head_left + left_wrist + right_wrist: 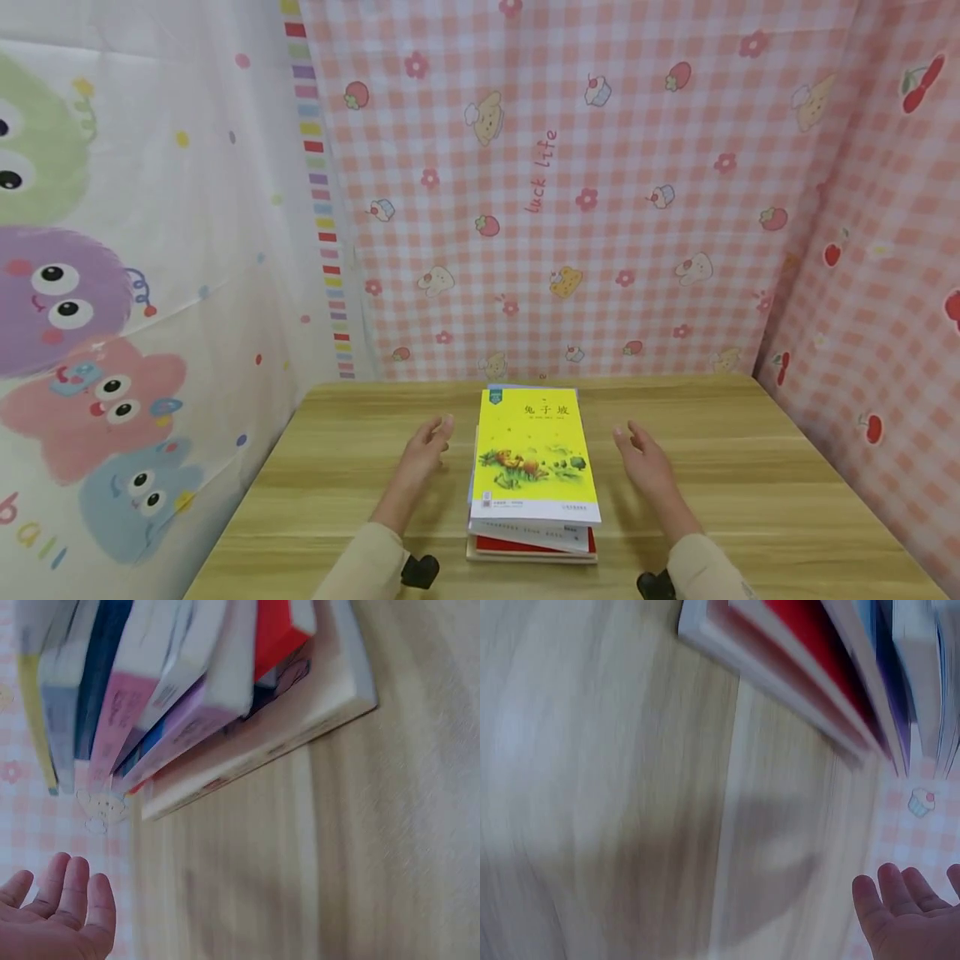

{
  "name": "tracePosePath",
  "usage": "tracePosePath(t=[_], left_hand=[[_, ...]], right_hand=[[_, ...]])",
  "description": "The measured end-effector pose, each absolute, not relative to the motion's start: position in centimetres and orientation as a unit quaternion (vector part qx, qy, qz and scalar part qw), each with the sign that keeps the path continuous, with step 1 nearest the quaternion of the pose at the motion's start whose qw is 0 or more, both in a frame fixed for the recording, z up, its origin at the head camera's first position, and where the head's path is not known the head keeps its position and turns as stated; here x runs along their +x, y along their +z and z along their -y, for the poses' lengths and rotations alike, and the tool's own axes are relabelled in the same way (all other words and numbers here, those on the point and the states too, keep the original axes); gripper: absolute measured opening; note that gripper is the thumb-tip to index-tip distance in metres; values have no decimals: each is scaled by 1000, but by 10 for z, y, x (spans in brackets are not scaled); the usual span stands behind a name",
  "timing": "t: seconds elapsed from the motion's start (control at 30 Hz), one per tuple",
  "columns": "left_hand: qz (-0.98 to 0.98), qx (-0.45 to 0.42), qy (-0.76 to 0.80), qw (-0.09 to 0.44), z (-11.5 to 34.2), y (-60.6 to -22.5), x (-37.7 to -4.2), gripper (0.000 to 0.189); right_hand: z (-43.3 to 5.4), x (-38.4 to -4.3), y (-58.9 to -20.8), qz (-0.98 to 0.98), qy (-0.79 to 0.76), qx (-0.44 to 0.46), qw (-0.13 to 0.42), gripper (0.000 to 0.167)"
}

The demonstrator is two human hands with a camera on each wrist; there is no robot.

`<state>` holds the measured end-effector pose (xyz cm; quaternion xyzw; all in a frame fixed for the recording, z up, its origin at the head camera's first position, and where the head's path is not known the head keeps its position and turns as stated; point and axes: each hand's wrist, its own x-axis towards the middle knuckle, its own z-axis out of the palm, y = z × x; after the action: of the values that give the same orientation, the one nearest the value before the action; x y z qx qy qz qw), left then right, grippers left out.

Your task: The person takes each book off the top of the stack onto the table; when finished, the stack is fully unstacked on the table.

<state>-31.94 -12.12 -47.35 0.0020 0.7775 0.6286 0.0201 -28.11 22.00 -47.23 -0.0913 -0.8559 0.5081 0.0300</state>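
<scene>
A stack of several books stands in the middle of the table, with a yellow book (534, 458) on top that has a picture on its cover. Beneath it, a white book (525, 533) and a red book (517, 547) stick out at the near end, not squarely lined up. To the left of the stack is my left hand (426, 446), apart from the books, fingers loosely extended. My right hand (643, 458) is held on the other side, also apart from them. In the left wrist view, a pink spine (120, 720) and a thick cream book (300, 735) at the bottom show.
The wooden table (750, 500) reaches back to a pink checked cloth (600, 250). A white cloth with cartoon figures (67, 292) hangs on the left, another checked cloth (885, 333) on the right. Dark wrist devices (420, 572) sit at both cuffs.
</scene>
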Motion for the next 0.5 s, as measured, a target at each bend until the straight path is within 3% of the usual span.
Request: tracePosePath(t=[0.17, 0.37, 0.5], left_hand=[[-758, -7, 652, 17, 110, -478, -315, 76], [-749, -2, 662, 33, 99, -487, -309, 74], [-744, 1, 667, 35, 93, -491, -305, 73]], right_hand=[[-207, -282, -476, 830, 547, -101, 28, 73], [-191, -279, -481, 802, 588, -102, 35, 63], [-182, -275, -480, 790, 605, -100, 30, 64]])
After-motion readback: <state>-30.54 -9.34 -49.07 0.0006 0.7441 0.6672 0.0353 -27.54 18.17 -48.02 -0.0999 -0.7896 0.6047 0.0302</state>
